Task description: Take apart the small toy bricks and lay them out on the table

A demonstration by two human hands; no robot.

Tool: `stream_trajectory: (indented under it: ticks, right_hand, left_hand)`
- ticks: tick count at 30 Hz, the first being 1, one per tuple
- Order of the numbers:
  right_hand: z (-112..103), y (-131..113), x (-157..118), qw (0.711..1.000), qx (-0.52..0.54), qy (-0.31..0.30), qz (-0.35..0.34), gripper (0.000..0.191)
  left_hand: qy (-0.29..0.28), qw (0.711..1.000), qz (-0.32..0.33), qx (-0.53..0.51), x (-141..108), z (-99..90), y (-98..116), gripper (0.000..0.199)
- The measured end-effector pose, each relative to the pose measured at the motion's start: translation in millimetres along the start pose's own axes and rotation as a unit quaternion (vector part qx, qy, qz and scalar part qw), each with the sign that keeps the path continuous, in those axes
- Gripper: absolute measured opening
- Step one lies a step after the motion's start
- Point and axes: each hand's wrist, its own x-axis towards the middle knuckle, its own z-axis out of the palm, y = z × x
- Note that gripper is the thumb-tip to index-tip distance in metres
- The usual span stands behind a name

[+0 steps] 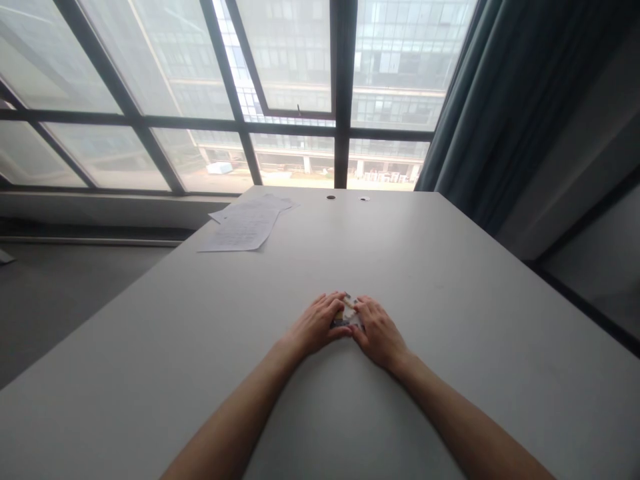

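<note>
A small white, grey and yellowish patterned thing (351, 315) lies on the white table (440, 287) between my hands, and its kind cannot be made out. My left hand (324, 321) curves round its left side with the fingertips on it. From the right, my right hand (377, 331) presses its fingers and thumb against the same thing. Both thumbs meet, or nearly so, along its near edge. The fingers cover much of it, so its full outline is hidden.
Printed paper sheets (245, 223) overlap at the table's far left edge. Two round cable holes (331, 197) sit near the back edge. Beyond stands a large framed window (295, 60). A dark blue-grey curtain (480, 100) hangs at the right.
</note>
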Motion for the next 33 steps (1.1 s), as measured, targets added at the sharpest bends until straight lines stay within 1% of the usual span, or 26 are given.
stream_trajectory:
  ticks: [6, 10, 13, 15, 16, 18, 19, 21, 24, 26, 29, 33]
  right_hand:
    - [4, 1, 3, 1.000, 0.003, -0.004, 0.018, 0.040]
    - [6, 4, 5, 1.000, 0.011, 0.008, 0.013, 0.040]
    - [6, 5, 0, 1.000, -0.012, 0.015, 0.013, 0.045]
    - [6, 6, -5, 0.999, -0.042, -0.008, 0.016, 0.055]
    - [6, 5, -8, 0.998, -0.057, -0.028, 0.014, 0.063]
    - [5, 4, -11, 0.994, -0.082, -0.070, 0.014, 0.079]
    - [5, 4, -11, 0.992, -0.090, -0.087, 0.016, 0.084]
    - [6, 3, -7, 0.990, -0.097, -0.104, 0.019, 0.088]
    - [8, 2, 2, 0.990, -0.092, -0.110, 0.008, 0.089]
    - [9, 1, 7, 0.991, -0.082, -0.103, 0.004, 0.087]
    - [8, 2, 9, 0.997, -0.055, -0.062, 0.005, 0.077]
    - [1, 3, -6, 1.000, 0.003, 0.015, 0.019, 0.060]
  left_hand:
    - [0.035, 0.999, -0.005, -0.006, 6, 2.0, 2, 0.049]
    - [0.072, 0.997, -0.036, 0.007, 10, 5.8, 4, 0.052]
    - [0.110, 0.991, -0.069, 0.024, 4, 4.9, 1, 0.057]
    - [0.120, 0.989, -0.082, 0.030, -7, 1.6, -2, 0.057]
    - [0.113, 0.989, -0.084, 0.037, -14, -0.5, -4, 0.058]
    - [0.079, 0.991, -0.084, 0.064, -27, -4.3, -8, 0.062]
    - [0.058, 0.991, -0.085, 0.082, -34, -5.6, -9, 0.064]
    - [0.019, 0.989, -0.090, 0.112, -43, -6.9, -11, 0.068]
    - [-0.010, 0.987, -0.097, 0.126, -46, -5.7, -9, 0.067]
    - [-0.007, 0.987, -0.101, 0.123, -44, -4.3, -7, 0.064]
    - [0.031, 0.987, -0.115, 0.105, -39, -4.1, -6, 0.060]
    - [0.076, 0.982, -0.144, 0.096, -31, -5.7, -15, 0.045]
